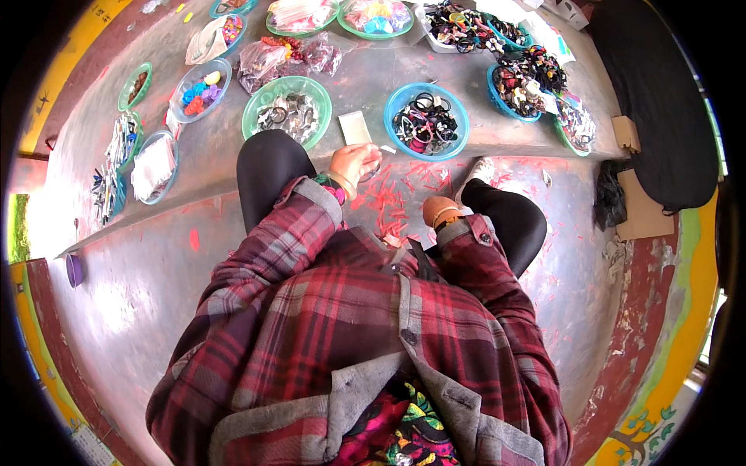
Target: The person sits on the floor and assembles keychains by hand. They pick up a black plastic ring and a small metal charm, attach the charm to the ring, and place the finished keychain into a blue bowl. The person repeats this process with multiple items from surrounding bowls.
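My left hand (353, 166) is raised in front of the left knee, its thumb and fingers drawn together. A small dark edge shows at the fingertips, too little to name. Just beyond it lies a cream rectangular card or shallow box (355, 129), with a small white slip (388, 149) beside it. My right hand (440, 210) is low between the knees, near the right one; its fingers are hidden from view. Ahead stand a green basin (250, 109) of clear-wrapped pieces and a blue basin (464, 128) of black hair ties with some coloured ones.
Red scraps (385, 203) litter the lower floor between my feet. On the raised step, more basins hold coloured rings (203, 95), white packets (154, 168) and dark hair ties (522, 84). A plastic bag (284, 64) lies behind. To the right are a black bag (611, 194) and cardboard (645, 211).
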`<state>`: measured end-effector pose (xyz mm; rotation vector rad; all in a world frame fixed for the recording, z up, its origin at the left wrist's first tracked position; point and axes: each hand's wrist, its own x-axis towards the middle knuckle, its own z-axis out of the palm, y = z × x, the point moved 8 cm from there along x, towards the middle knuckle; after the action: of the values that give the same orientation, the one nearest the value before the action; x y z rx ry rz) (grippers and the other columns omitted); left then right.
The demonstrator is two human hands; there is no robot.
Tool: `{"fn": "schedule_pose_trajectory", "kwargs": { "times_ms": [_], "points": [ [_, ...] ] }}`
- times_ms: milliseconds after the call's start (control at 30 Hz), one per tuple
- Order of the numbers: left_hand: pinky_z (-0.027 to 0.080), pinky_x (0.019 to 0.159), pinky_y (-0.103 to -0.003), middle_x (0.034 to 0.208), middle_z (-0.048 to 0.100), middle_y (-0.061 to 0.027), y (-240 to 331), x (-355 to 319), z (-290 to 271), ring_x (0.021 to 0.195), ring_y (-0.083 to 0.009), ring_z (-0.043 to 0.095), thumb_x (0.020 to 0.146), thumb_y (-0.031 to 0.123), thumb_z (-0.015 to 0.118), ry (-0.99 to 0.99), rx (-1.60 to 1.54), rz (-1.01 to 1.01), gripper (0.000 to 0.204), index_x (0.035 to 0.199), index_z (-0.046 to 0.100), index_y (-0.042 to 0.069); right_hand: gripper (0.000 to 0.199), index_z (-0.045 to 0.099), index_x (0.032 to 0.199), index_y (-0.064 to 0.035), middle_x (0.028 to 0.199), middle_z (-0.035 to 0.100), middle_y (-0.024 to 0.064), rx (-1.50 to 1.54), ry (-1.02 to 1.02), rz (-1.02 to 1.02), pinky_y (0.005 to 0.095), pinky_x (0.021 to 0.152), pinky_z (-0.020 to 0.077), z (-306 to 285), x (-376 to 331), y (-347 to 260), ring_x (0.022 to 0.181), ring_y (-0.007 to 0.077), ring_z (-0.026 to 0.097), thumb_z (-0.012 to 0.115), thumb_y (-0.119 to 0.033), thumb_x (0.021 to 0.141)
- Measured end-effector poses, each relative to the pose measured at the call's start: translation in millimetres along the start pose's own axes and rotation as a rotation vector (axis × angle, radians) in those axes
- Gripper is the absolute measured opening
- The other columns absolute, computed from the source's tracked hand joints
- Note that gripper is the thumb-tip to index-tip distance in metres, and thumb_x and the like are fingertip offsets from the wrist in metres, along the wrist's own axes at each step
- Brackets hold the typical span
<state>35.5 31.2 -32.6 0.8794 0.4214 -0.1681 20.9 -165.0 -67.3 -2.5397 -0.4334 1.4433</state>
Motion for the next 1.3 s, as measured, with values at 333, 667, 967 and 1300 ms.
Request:
{"fn": "schedule_pose_trajectory", "kwargs": {
  "times_ms": [333,667,967,1300],
  "points": [
    [0.046,0.08,-0.03,0.099,0.056,-0.0134,4.9,-4.5,0.5,0.09,-0.0202,0.056,0.087,0.013,0.046,-0.009,-0.02,0.023,0.025,0.102,0.051,-0.006,0.051,0.04,0.125,-0.0114,0.111,0.051,0.0174,1.201,-0.204,-0.491,0.0319,0.078,0.0444,-46.5,-50.2,-56.6,0.091,0.0227,0.057,0.04,-0.045,0.086],
    [0.047,0.078,-0.03,0.098,0.057,-0.0141,1.2,-1.7,-4.7,0.088,-0.0201,0.057,0.087,0.013,0.046,0.011,-0.032,0.032,0.024,0.101,0.051,-0.006,0.026,0.06,0.096,-0.0135,0.09,0.063,0.0066,-0.848,0.282,-0.53,0.0308,0.065,0.0456,10.0,55.3,-5.5,0.079,0.0227,0.061,0.05,-0.033,0.081],
    [0.047,0.078,-0.031,0.093,0.057,-0.0144,-2.2,-4.0,13.3,0.09,-0.0256,0.057,0.087,0.013,0.046,-0.074,-0.17,-0.073,0.026,0.104,0.048,-0.006,0.019,0.061,0.087,-0.0047,0.075,0.059,-0.0022,1.169,0.409,-0.327,0.0225,0.063,0.0409,-66.0,-25.3,-29.8,0.067,0.0085,0.053,0.062,-0.021,0.077],
    [0.048,0.074,-0.031,0.096,0.057,-0.0133,-8.8,-15.6,35.8,0.092,-0.0229,0.056,0.085,0.015,0.05,-0.22,-0.175,-0.179,0.023,0.099,0.051,-0.003,0.007,0.059,0.079,-0.0065,0.073,0.06,-0.0015,1.243,0.477,-0.561,0.0209,0.062,0.0391,-72.8,-27.8,-49.4,0.067,0.0063,0.052,0.06,-0.013,0.078]
  ]
}}
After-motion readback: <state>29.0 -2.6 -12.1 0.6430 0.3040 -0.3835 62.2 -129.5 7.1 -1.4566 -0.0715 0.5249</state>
